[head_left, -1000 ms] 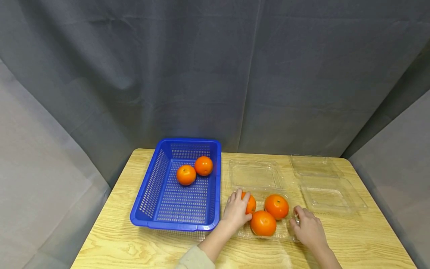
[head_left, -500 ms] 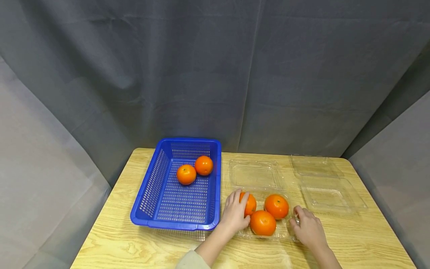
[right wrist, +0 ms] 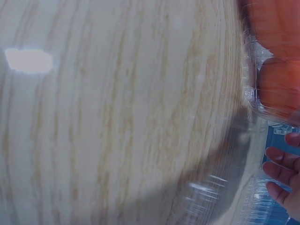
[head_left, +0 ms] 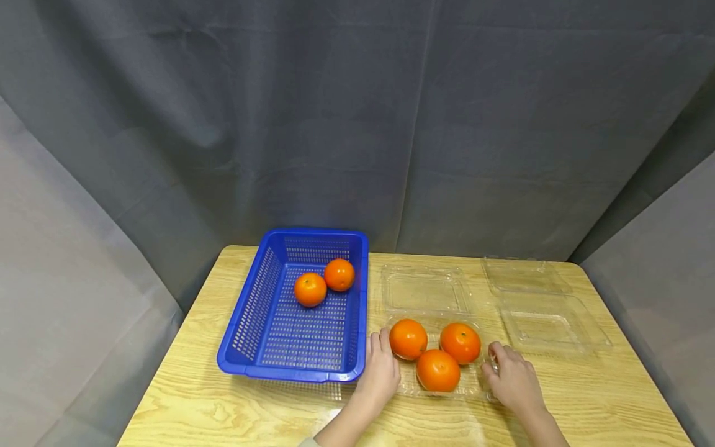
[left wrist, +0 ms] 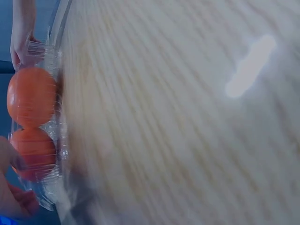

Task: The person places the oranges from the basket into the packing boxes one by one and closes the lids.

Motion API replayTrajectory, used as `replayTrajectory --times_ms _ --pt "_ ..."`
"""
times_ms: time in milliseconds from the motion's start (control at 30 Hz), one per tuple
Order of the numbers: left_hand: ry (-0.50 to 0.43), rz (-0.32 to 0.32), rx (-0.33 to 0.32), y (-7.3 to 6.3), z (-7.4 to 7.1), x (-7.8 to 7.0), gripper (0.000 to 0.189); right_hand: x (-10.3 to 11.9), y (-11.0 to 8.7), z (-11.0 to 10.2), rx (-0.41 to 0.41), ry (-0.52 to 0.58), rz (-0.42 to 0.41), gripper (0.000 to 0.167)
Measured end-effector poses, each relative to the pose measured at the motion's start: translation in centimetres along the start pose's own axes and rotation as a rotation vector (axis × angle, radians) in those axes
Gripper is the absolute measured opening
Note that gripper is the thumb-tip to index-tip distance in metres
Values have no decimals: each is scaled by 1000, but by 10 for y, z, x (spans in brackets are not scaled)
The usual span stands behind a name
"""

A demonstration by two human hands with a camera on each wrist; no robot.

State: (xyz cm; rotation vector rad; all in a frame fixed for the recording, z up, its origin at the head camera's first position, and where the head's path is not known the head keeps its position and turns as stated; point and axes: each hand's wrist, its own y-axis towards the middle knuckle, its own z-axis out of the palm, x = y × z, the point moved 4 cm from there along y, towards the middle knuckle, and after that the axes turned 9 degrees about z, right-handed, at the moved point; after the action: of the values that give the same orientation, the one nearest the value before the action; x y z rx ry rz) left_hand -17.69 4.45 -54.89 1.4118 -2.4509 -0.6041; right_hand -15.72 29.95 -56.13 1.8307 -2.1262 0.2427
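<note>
My left hand (head_left: 380,372) is off the fruit, its fingers fairly straight along the left side of a clear plastic clamshell container (head_left: 413,390). Three oranges sit in that container: one at the left (head_left: 408,339), one at the right (head_left: 460,343) and one at the front (head_left: 438,371). At its right edge, my right hand (head_left: 515,377) holds the clear rim between thumb and curled fingers. In the left wrist view, the right hand (left wrist: 22,40) touches the container's far corner. The right wrist view shows only part of the right hand (right wrist: 283,176).
A blue basket (head_left: 237,310) with two oranges (head_left: 310,290) stands close to the left of my left hand. Behind the oranges lies the container's flat lid (head_left: 427,288). Another clear container (head_left: 550,320) lies unfolded at the right of the wooden table (head_left: 223,416).
My left hand has let go of the left orange and drawn back to the left and slightly toward me. The orange stays in the container. The right hand has not moved.
</note>
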Motion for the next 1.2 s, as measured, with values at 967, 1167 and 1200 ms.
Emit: replayTrajectory --times_ms 967,1167,1200 --pt "327 -89 407 11 4 -11 44 36 61 -61 6 223 -54 26" --pt "351 -75 400 11 3 -11 42 38 92 -52 113 217 -51 39" --pt "351 -75 398 11 3 -11 41 38 97 -49 127 220 -48 40"
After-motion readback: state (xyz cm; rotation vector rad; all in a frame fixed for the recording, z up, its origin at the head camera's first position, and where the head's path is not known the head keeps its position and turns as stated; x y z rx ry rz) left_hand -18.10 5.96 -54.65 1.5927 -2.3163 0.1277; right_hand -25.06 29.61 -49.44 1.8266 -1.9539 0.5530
